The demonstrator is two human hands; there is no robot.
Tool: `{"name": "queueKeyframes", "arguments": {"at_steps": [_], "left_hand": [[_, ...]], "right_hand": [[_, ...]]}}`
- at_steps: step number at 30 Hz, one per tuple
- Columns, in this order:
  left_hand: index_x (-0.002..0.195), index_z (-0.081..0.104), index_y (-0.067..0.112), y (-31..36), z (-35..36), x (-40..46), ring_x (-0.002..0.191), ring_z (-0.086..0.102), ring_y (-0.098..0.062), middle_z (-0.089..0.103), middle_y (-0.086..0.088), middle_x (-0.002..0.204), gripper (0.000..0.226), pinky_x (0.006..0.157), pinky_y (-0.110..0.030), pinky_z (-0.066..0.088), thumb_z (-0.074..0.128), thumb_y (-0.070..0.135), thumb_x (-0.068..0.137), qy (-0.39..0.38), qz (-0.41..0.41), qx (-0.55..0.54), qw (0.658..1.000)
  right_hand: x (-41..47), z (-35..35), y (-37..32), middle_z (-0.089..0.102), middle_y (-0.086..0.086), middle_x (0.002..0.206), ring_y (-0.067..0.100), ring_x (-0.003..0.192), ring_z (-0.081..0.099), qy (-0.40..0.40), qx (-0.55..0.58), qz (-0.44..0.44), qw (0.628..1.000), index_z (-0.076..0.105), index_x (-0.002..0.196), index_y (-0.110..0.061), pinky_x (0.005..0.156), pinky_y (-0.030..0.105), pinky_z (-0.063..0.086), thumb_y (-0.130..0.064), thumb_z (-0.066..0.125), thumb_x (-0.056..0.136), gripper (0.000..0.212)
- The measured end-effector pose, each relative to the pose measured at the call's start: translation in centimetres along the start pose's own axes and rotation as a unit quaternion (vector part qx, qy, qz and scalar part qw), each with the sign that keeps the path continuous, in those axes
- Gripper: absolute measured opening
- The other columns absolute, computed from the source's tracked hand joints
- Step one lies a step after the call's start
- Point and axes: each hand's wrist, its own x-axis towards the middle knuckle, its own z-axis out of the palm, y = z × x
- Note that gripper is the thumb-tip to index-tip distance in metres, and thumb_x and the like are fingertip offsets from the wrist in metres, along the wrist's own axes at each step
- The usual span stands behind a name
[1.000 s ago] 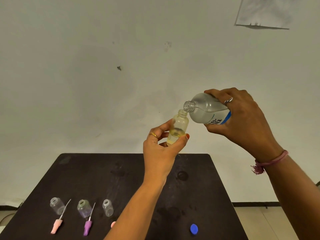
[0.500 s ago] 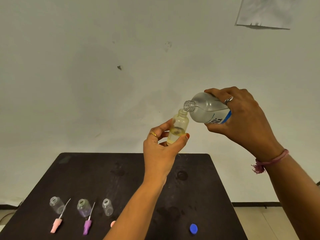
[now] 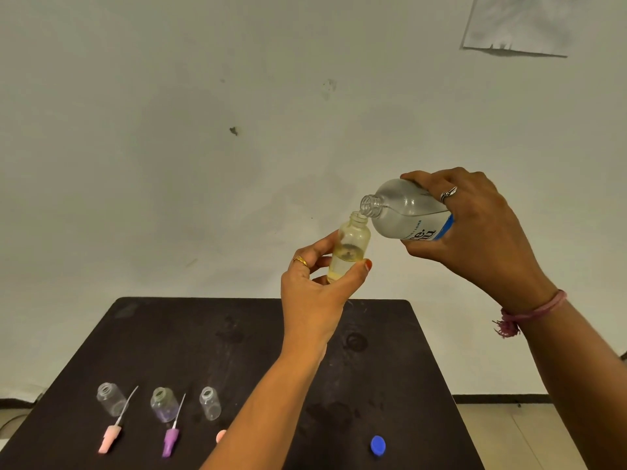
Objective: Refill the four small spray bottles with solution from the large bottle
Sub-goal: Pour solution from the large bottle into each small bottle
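Note:
My left hand (image 3: pixel 315 290) pinches a small yellowish spray bottle (image 3: pixel 349 247) upright in the air above the dark table (image 3: pixel 237 337); some liquid sits in its lower part. My right hand (image 3: pixel 475 232) grips the large clear bottle (image 3: pixel 403 212) with a blue label, tilted so its open mouth touches the small bottle's neck. Three other small open bottles stand on the table at the front left: a clear bottle (image 3: pixel 110 398), a purple-tinted bottle (image 3: pixel 164 403) and a second clear bottle (image 3: pixel 210 401).
A pink spray head (image 3: pixel 109 437) and a purple spray head (image 3: pixel 170 440) with dip tubes lie by the bottles. Part of another pink cap (image 3: pixel 221 435) shows beside my left forearm. A blue cap (image 3: pixel 378 446) lies at the front right. A white wall rises behind the table.
Both hands hold nearly the same pose. The liquid level in the small bottle has risen slightly.

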Motion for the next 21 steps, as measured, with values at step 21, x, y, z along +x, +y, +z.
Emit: {"name": "queueKeyframes", "arguments": {"at_steps": [21], "left_hand": [[0.099,0.063,0.04,-0.03,-0.07,0.0,0.091,0.062,0.002,0.066,0.012,0.103,0.041,0.06,-0.008,0.048,0.083,0.023,0.069,0.001,0.0,-0.002,1.0]], "right_hand": [[0.12,0.27,0.13,0.061,0.014,0.113,0.036,0.099,0.055,-0.001,0.001,-0.008,1.0,0.055,0.129,-0.014,0.078,0.043,0.046,-0.02,0.088,0.058,0.078]]}}
